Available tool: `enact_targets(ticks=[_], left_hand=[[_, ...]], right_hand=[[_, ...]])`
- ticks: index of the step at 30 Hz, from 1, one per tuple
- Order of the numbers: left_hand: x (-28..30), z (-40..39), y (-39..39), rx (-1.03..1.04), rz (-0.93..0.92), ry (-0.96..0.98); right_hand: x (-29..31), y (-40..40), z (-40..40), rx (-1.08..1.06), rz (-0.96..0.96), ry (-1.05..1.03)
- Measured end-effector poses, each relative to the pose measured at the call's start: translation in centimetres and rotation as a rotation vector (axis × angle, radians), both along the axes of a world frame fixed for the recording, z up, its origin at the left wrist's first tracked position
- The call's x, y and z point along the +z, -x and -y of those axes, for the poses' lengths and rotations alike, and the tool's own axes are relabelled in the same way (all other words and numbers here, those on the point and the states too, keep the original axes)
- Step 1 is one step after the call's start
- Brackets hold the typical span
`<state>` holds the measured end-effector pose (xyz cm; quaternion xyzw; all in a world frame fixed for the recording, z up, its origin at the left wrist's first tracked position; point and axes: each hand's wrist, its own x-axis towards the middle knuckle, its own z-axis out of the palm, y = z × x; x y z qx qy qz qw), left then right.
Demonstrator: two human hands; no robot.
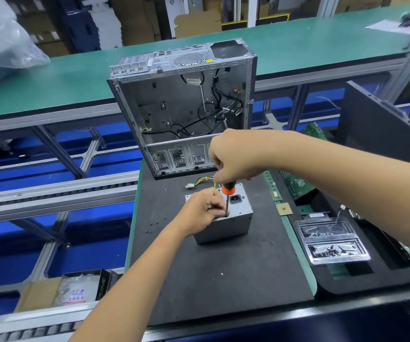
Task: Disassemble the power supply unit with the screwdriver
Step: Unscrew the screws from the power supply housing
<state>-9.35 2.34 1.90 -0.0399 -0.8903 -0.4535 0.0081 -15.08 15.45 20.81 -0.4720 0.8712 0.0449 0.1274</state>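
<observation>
Left hand (202, 208) curled low; right hand (233, 157) fisted above, both gripping

Power supply unit (226, 219) stands before computer case (181, 107).

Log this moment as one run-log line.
step: unscrewing | right hand: grips screwdriver, upright | tip: at power supply unit top edge | left hand: steadies unit | loose screws: on mat

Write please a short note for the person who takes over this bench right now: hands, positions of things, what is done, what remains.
Right hand grips the orange-and-black-handled screwdriver, held upright, tip at the top near edge of the grey metal power supply box.
Left hand steadies the box on the black mat.
Done: a few small dark screws lie on the mat, left of the box.
Left: the cover is still on; finish unscrewing, then open.
</observation>
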Motion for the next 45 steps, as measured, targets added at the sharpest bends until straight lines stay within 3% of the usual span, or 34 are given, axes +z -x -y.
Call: enact_targets(ticks=[8, 13, 17, 25, 27, 29, 31, 36, 38, 41, 42, 43, 45], left_hand=[[0.5, 0.1, -0.2, -0.051, -0.001, -0.021], [0.5, -0.1, -0.4, -0.033, -0.019, 0.004], [0.4, 0.0, -0.3, -0.009, 0.016, -0.026], [0.4, 0.2, -0.1, -0.044, 0.012, -0.020], [0.5, 0.1, -0.2, -0.044, 0.004, -0.046], [0.5, 0.1, -0.2, -0.033, 0.006, -0.055], [0.5, 0.1, -0.2, -0.026, 0.013, -0.047], [0.6, 0.0, -0.2, -0.056, 0.012, -0.032], [0.6, 0.1, -0.2, -0.049, 0.016, -0.034], [0.6, 0.1, -0.3, -0.041, 0.023, -0.042], [0.7, 0.1, -0.3, -0.040, 0.026, -0.045], [0.7, 0.1, -0.3, -0.040, 0.029, -0.047], [0.8, 0.1, -0.2, -0.045, 0.027, -0.043]], right_hand=[[0.9, -0.2, 0.8, 0.341, -0.033, -0.151], [0.9, 0.6, -0.1, 0.185, -0.042, -0.076], [0.5, 0.4, -0.1, 0.143, -0.240, -0.178], [1.2, 0.0, -0.7, 0.337, 0.157, 0.066], [0.8, 0.1, -0.7, 0.274, 0.047, 0.050], [0.6, 0.2, -0.7, 0.197, -0.212, -0.044], [0.4, 0.3, -0.6, 0.245, -0.363, -0.095], [1.2, 0.2, -1.2, 0.294, 0.251, 0.150], [1.1, 0.1, -1.2, 0.252, 0.225, 0.170], [0.3, 0.2, -0.8, 0.206, -0.267, -0.007], [0.2, 0.2, -0.6, 0.209, -0.353, -0.052], [0.2, 0.2, -0.6, 0.211, -0.307, -0.026], [0.7, 0.3, -0.8, 0.221, -0.012, 0.051]])
